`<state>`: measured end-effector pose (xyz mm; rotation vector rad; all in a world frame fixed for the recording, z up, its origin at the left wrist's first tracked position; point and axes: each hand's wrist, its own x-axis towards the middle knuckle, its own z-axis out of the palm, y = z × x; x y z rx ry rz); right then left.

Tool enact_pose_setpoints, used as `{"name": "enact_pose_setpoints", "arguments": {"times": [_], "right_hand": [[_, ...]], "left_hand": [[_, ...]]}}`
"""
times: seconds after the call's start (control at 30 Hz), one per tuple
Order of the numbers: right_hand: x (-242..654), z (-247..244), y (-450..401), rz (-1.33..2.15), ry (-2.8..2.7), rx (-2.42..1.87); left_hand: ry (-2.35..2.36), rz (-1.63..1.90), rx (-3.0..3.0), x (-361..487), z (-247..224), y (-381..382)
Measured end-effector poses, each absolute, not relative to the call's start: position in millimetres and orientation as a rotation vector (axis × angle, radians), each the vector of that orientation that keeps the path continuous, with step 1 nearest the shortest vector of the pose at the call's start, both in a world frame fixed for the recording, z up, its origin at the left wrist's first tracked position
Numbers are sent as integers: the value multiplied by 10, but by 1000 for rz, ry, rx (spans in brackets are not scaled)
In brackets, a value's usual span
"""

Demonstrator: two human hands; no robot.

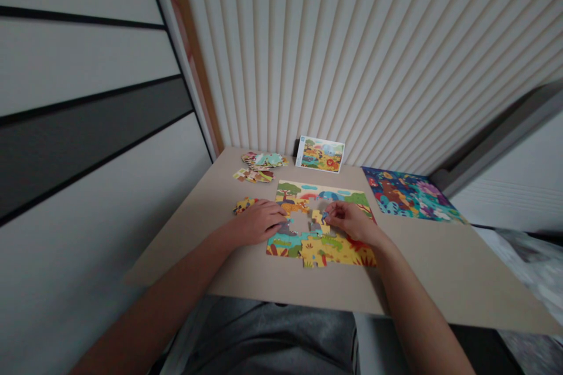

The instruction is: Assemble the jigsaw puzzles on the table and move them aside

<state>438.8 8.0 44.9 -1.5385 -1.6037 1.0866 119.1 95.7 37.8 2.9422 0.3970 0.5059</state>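
Observation:
A jigsaw puzzle [281, 245] with a colourful animal scene lies partly assembled on the table, with a gap in its middle where the tabletop shows. My left hand [263, 222] rests at the puzzle's left side, fingers stretched to the right over its edge and holding nothing I can see. At the right of the gap, my right hand [349, 221] pinches a small puzzle piece [325, 217] with blue on it between thumb and fingers. Some joined pieces [313, 253] jut slightly past the puzzle's front edge. Just beyond my left hand lie loose yellow pieces [244, 205].
Piles of loose puzzle pieces [264, 161] lie at the back left of the table [193, 228]. A picture card [321, 154] with a similar animal scene leans upright at the back. A dark blue puzzle [409, 193] lies to the right. Pleated curtain [272, 53] hangs behind.

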Motion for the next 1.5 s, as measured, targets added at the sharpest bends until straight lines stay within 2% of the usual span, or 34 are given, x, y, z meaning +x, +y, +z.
{"name": "enact_pose_setpoints", "arguments": {"times": [0.33, 0.57, 0.73, 0.97, 1.13, 1.2, 1.5], "right_hand": [[4325, 439, 82, 931, -1699, -1612], [4280, 455, 71, 709, -1832, -1799], [4219, 501, 28, 410, -1949, -1826], [4174, 581, -15, 546, -1982, -1782], [4190, 678, -102, 1001, -2022, -1484], [4178, 722, -138, 1085, -2084, -1423], [4113, 775, -174, 982, -2263, -1448]], "left_hand": [[393, 551, 2936, 1335, 446, 780], [95, 480, 2930, 1542, 579, 478], [74, 419, 2947, 1552, 562, 459], [93, 431, 2961, 1550, 565, 435], [185, 528, 2962, 1479, 546, 521], [303, 622, 2957, 1408, 551, 625], [1165, 918, 2830, 786, 592, 1255]]}}
